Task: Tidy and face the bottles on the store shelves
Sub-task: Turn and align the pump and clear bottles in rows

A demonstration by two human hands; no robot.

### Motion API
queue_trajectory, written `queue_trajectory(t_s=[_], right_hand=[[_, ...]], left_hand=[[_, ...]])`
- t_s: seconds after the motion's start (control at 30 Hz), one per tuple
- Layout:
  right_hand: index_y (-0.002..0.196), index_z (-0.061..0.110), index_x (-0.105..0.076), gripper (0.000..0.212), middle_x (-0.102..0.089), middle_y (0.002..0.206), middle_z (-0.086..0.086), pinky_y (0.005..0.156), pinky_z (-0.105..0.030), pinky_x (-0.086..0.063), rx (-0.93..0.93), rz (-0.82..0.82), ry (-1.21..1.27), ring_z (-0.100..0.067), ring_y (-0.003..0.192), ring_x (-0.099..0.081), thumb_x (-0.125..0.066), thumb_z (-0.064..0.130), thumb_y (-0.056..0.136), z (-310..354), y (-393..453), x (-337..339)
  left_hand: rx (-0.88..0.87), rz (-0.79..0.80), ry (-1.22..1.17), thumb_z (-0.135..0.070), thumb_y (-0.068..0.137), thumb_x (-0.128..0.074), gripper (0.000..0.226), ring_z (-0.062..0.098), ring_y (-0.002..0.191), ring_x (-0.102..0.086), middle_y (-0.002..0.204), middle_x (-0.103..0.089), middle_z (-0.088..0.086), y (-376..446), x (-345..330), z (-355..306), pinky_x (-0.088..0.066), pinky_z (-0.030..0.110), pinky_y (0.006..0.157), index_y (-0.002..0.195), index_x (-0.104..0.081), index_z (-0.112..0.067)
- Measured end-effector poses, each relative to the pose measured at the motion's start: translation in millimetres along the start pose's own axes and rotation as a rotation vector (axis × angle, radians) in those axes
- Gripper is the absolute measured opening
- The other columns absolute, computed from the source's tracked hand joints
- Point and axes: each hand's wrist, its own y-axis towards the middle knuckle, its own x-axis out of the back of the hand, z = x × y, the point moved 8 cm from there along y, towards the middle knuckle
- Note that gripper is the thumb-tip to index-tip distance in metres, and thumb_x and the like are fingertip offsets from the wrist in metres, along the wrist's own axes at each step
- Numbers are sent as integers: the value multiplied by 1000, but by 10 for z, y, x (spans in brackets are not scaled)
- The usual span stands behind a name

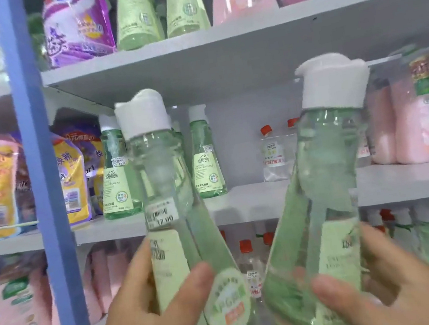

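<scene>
My left hand (151, 309) grips a clear green cone-shaped bottle (168, 196) with a white cap, a price sticker and a pale green label. My right hand (376, 285) grips a second bottle of the same kind (328, 174), tilted slightly right. Both are held up in front of the middle shelf (254, 200). On that shelf stand two matching green bottles (206, 158) at the back left, and small clear bottles with red caps (272, 151) further right.
A blue upright post (43, 186) runs down the left. Purple and yellow pouches (73, 182) fill the left of the middle shelf, pink bottles (422, 119) the right. The top shelf (218, 43) holds green bottles and pink packs. Red-capped bottles stand on the lower shelf.
</scene>
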Motion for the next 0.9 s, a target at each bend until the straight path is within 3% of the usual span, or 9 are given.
queue_trajectory(t_s=[0.03,0.07,0.17,0.27,0.43,0.63,0.73,0.8,0.9], right_hand=[[103,53,-70,64,-78,94,18,65,-18,-59,82,0,-4,-2,83,-76,-97,54,45,145,76,29],[104,54,-68,62,-77,95,21,68,-20,-60,144,-20,1,0,85,-75,-89,59,46,273,156,75],[111,48,-64,60,-72,103,33,80,-26,-55,205,-62,-94,12,96,-67,-72,66,54,530,609,121],[115,45,-59,51,-70,103,32,73,-16,-51,202,-80,-193,18,90,-64,-76,62,70,535,1027,99],[101,39,-58,28,-68,96,23,61,-13,-47,99,-64,-330,9,80,-66,-77,49,84,381,1550,-15],[97,36,-51,28,-67,100,15,62,-15,-48,-17,43,-470,3,84,-63,-75,46,88,-5,2042,-266],[115,29,-48,58,-64,99,15,67,-19,-51,-115,86,-538,-1,86,-63,-77,61,76,-256,2395,-322],[129,26,-49,98,-67,110,10,82,-31,-57,-145,107,-622,-12,97,-67,-77,80,51,-490,2723,-335],[136,26,-47,135,-68,114,7,87,-40,-58,-178,136,-696,-18,102,-67,-70,97,23,-1029,3342,-331]], left_hand=[[-68,2,-19,-41,58,-95,49,-22,71,-64,75,-70,-37,107,-33,-163,-47,4,58,100,-70,-46],[-113,-18,-26,-81,32,-76,76,-12,74,-70,82,-75,-29,237,10,-259,-51,10,61,99,-71,-46],[-219,-19,42,-60,77,-74,34,-2,85,-73,95,-76,-23,707,-65,-470,-57,30,74,106,-68,-43],[-263,-3,117,-53,86,-70,15,-11,80,-68,90,-72,-31,1132,-194,-478,-53,16,66,98,-64,-45],[-212,50,238,-49,89,-72,25,-34,66,-47,83,-56,-35,1511,-418,-272,-38,-1,55,84,-47,-48],[-163,66,445,-62,89,-65,45,-14,69,-37,81,-37,-31,1796,-575,62,-31,5,59,103,-30,-38],[-202,34,589,-73,83,-61,61,0,89,-61,105,-62,-18,1946,-617,170,-56,27,77,118,-40,-28],[-237,36,633,-74,82,-61,96,15,132,-52,153,-45,-4,1971,-632,202,-48,34,105,154,-20,-25],[-316,38,627,-60,89,-63,101,14,150,-29,165,-23,-7,1991,-611,195,-34,32,114,161,2,-31]])
